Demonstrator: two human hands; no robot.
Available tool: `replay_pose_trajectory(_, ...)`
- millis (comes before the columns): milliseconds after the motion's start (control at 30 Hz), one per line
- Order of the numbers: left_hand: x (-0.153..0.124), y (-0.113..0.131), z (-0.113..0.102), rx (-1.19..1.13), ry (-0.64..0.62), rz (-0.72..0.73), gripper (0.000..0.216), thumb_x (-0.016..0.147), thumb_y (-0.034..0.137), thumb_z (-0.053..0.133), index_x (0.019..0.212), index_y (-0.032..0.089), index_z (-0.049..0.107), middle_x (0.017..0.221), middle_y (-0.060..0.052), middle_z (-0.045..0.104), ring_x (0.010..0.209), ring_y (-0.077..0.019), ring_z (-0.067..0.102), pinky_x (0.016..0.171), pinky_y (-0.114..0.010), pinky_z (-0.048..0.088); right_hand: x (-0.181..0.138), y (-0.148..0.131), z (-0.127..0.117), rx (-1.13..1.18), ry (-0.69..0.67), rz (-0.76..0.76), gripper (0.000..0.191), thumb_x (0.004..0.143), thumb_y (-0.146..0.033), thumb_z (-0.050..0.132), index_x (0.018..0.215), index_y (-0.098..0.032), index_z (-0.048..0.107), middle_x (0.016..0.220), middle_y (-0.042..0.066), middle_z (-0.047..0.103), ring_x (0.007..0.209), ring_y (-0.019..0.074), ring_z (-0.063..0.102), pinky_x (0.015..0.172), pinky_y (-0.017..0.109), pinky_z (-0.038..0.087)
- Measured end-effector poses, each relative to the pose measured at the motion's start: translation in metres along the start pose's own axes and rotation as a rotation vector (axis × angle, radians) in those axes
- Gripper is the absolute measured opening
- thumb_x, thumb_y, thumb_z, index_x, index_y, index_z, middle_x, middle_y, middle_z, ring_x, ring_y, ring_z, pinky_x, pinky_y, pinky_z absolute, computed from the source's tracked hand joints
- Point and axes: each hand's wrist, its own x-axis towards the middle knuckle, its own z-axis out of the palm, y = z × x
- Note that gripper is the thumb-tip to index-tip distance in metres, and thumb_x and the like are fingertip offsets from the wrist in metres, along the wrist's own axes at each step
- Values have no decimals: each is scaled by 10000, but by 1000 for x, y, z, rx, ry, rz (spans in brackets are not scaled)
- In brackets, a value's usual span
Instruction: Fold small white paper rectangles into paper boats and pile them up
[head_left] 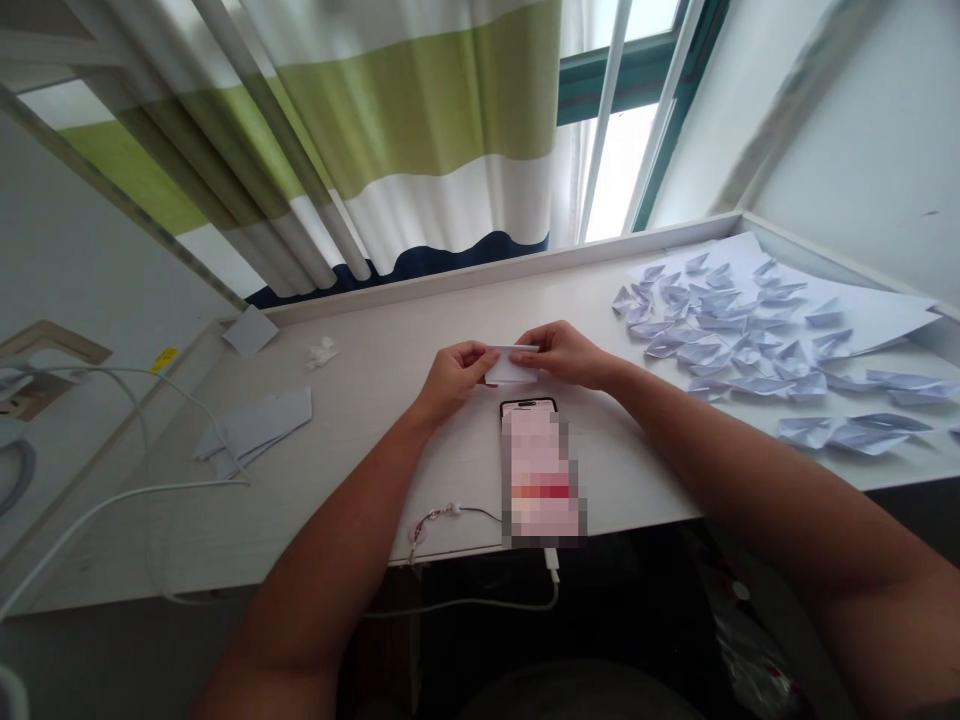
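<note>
Both hands hold one small folded piece of white paper (511,372) just above the tabletop, beyond the phone. My left hand (459,377) pinches its left end, and my right hand (564,354) grips the upper right side with thumb and fingers. A crease line runs along the paper near its lower edge. Directly below lies a phone (531,440) with a lit, blurred screen. Many folded white paper boats (742,320) spread over the right of the desk. On the left lies a small stack of white paper pieces (262,425).
A charging cable (553,570) runs from the phone over the desk's front edge. A beaded strap (435,515) lies beside it. Crumpled paper (321,352) and a square paper piece (251,331) sit at back left. Large paper sheets (877,300) lie under the boats. A raised rim (450,287) borders the back.
</note>
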Motion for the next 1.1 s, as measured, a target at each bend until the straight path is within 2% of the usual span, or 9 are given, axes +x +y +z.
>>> replay_pose_trajectory(67, 1, -2, -1, 32, -15, -10, 524, 699, 594, 963, 833, 134, 751, 801, -45, 747, 709, -153, 688, 669, -304, 618, 0, 1, 0, 5, 0, 10, 409, 736, -528, 922, 844, -151, 807, 752, 57, 749, 674, 161, 619, 606, 291, 461)
replay_pose_trajectory(233, 2, -4, -2, 98, -15, 34, 508, 647, 554, 998, 808, 142, 750, 788, -38, 742, 689, -133, 666, 621, -267, 595, -1, -1, 0, -28, -33, 17, 340, 766, -471, 900, 871, -158, 817, 802, 59, 769, 709, 166, 634, 641, 298, 471)
replay_pose_trajectory(400, 0, -3, -1, 158, -52, 51, 445, 700, 522, 964, 802, 143, 755, 755, -30, 725, 659, -121, 643, 611, -257, 576, -2, -2, 3, -127, -15, -74, 396, 868, -553, 787, 878, -160, 837, 837, 62, 788, 741, 166, 634, 690, 315, 470)
replay_pose_trajectory(600, -3, 1, 2, 176, -81, 62, 436, 726, 508, 950, 744, 151, 700, 698, -3, 670, 632, -110, 615, 614, -255, 561, 0, 2, 4, -253, 41, -189, 373, 895, -519, 742, 844, -156, 813, 784, 55, 776, 713, 164, 614, 671, 319, 469)
replay_pose_trajectory(733, -3, 3, 2, 171, -91, 58, 445, 727, 519, 951, 751, 155, 696, 706, 0, 669, 643, -117, 622, 633, -270, 570, -2, -1, 5, -259, 45, -224, 348, 908, -487, 726, 841, -156, 808, 776, 56, 771, 704, 164, 624, 659, 317, 484)
replay_pose_trajectory(933, -5, 3, 4, 187, -154, 17, 405, 734, 484, 960, 801, 133, 770, 734, -26, 711, 658, -118, 637, 646, -268, 549, -5, -7, 8, -296, 43, -241, 294, 896, -464, 780, 846, -175, 809, 781, 49, 785, 726, 171, 674, 713, 331, 525)
replay_pose_trajectory(1100, -6, 6, 5, 155, -141, 22, 418, 750, 521, 947, 830, 137, 805, 771, -51, 745, 673, -144, 666, 666, -301, 578, -6, -9, 13, -188, 92, -249, 300, 888, -469, 782, 801, -182, 779, 754, 36, 753, 698, 154, 626, 663, 314, 502)
